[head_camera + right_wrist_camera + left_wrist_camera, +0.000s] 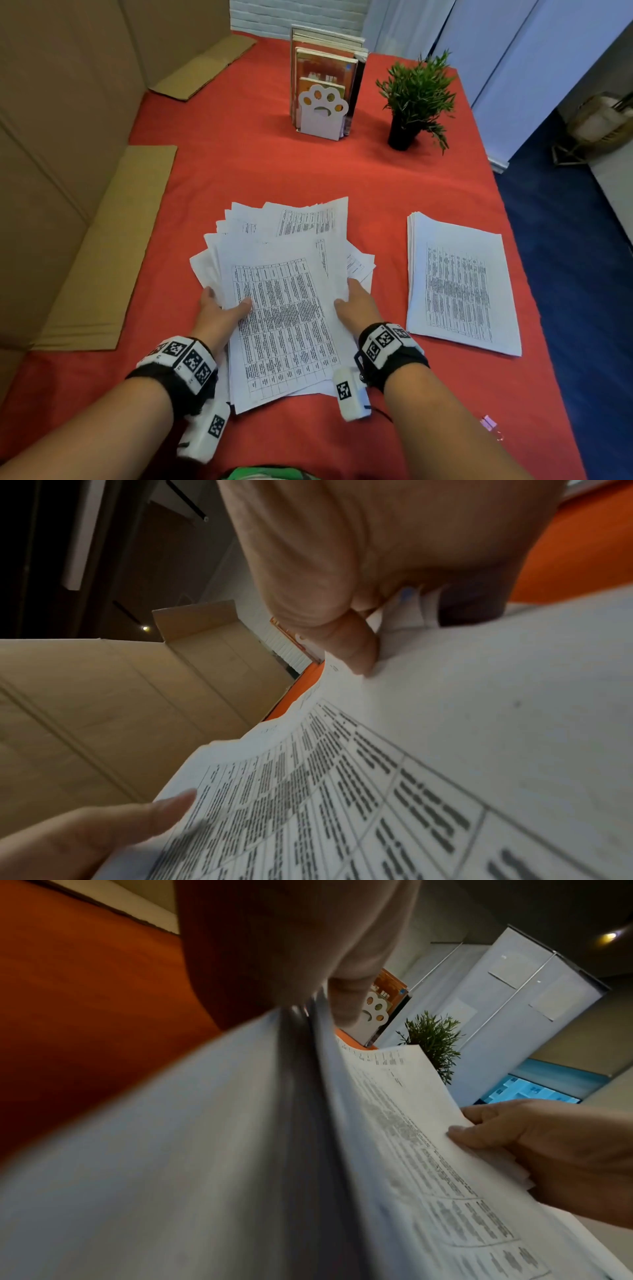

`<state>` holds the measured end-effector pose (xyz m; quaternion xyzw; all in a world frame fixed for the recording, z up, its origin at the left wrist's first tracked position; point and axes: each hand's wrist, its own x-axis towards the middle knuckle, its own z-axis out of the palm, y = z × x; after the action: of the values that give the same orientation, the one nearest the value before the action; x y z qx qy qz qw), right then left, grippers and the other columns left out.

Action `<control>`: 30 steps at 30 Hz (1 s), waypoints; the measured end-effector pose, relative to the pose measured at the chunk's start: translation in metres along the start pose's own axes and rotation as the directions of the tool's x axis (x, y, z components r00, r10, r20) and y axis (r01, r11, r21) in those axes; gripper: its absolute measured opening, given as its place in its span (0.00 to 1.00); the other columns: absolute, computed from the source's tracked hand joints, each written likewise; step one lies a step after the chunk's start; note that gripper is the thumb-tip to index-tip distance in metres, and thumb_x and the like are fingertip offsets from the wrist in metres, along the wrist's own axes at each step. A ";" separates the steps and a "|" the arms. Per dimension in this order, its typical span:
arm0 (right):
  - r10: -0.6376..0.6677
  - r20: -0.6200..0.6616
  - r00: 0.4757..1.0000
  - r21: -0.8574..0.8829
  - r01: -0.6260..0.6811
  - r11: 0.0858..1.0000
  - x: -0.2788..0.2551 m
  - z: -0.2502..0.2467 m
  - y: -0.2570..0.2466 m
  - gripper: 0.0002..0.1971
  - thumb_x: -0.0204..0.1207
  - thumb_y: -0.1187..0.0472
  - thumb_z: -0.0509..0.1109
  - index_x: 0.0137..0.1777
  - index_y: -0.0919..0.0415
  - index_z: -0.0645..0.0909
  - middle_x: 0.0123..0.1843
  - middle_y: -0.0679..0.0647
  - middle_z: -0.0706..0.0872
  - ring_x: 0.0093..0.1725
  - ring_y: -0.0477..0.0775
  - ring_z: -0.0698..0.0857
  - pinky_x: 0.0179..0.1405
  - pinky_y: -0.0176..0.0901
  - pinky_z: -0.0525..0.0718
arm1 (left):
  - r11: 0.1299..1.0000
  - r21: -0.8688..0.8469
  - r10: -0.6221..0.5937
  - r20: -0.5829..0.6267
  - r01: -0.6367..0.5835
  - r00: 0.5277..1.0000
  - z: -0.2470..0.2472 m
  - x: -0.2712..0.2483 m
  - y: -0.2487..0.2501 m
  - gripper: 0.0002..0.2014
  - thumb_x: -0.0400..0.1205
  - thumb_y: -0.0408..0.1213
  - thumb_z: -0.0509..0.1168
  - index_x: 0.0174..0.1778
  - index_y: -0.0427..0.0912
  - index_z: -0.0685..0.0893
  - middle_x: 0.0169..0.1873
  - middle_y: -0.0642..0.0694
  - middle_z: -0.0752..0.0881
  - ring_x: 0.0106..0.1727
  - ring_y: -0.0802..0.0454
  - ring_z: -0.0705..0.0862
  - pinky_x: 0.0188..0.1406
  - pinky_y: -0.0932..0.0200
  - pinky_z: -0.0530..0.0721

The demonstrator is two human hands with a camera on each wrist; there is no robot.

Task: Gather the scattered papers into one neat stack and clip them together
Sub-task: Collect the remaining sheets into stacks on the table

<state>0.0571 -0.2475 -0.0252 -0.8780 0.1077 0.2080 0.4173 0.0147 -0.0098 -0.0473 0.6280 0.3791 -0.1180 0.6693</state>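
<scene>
A loose, fanned pile of printed papers lies in the middle of the red tablecloth. My left hand grips the pile's left edge, thumb on the top sheet and fingers underneath. My right hand grips the right edge the same way. In the left wrist view the papers are lifted and bowed, with the right hand pinching their far side. In the right wrist view the thumb presses the top sheet. A small pink clip lies at the near right.
A second, squared stack of papers lies to the right of the pile. A paw-shaped bookend with books and a potted plant stand at the back. Flat cardboard lines the table's left edge; the right edge drops to blue floor.
</scene>
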 end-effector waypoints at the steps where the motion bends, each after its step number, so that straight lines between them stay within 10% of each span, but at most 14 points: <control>1: -0.019 0.015 1.000 0.050 0.018 0.999 -0.003 0.004 0.000 0.22 0.77 0.68 0.58 0.71 0.60 0.70 0.68 0.59 0.80 0.65 0.60 0.79 0.67 0.48 0.77 | 1.000 0.024 0.003 0.032 -0.003 0.999 0.001 -0.002 0.002 0.40 0.70 0.39 0.77 0.75 0.53 0.63 0.67 0.45 0.80 0.59 0.39 0.85 0.59 0.32 0.82; 7: -0.035 -0.161 0.986 0.277 0.079 0.958 -0.005 0.009 -0.001 0.12 0.80 0.62 0.61 0.53 0.66 0.83 0.50 0.63 0.86 0.45 0.55 0.84 0.45 0.45 0.83 | 0.933 0.306 0.228 -0.104 -0.187 0.968 -0.019 -0.010 0.020 0.20 0.78 0.24 0.64 0.66 0.39 0.77 0.61 0.37 0.84 0.57 0.41 0.83 0.56 0.49 0.80; 11: 0.143 -0.236 0.961 0.398 -0.038 0.916 0.003 0.009 0.004 0.14 0.76 0.68 0.65 0.60 0.63 0.83 0.55 0.58 0.84 0.36 0.48 0.82 0.33 0.32 0.79 | 0.934 0.320 0.209 -0.135 -0.157 0.968 -0.037 -0.006 0.023 0.20 0.79 0.23 0.63 0.69 0.35 0.75 0.64 0.34 0.82 0.64 0.35 0.81 0.60 0.48 0.77; 17: 0.089 -0.084 0.992 0.400 -0.048 0.915 0.003 0.023 -0.011 0.21 0.73 0.74 0.61 0.64 0.63 0.81 0.58 0.52 0.81 0.61 0.51 0.79 0.65 0.42 0.77 | 0.953 0.280 0.140 -0.071 -0.115 0.988 -0.041 -0.004 0.015 0.21 0.79 0.23 0.63 0.69 0.39 0.76 0.62 0.36 0.84 0.58 0.39 0.83 0.58 0.48 0.78; 30: 0.178 -0.315 0.932 0.199 -0.119 0.973 0.006 -0.004 0.014 0.17 0.69 0.71 0.57 0.50 0.60 0.85 0.51 0.54 0.86 0.54 0.57 0.84 0.55 0.46 0.82 | 0.935 0.337 0.190 -0.222 -0.107 0.956 -0.064 0.005 0.022 0.16 0.81 0.27 0.61 0.65 0.36 0.78 0.60 0.38 0.84 0.54 0.40 0.83 0.56 0.47 0.80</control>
<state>0.0586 -0.2595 -0.0348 -0.8494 0.2603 0.0784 0.4524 0.0088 0.0553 -0.0290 0.7654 0.3876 -0.0465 0.5117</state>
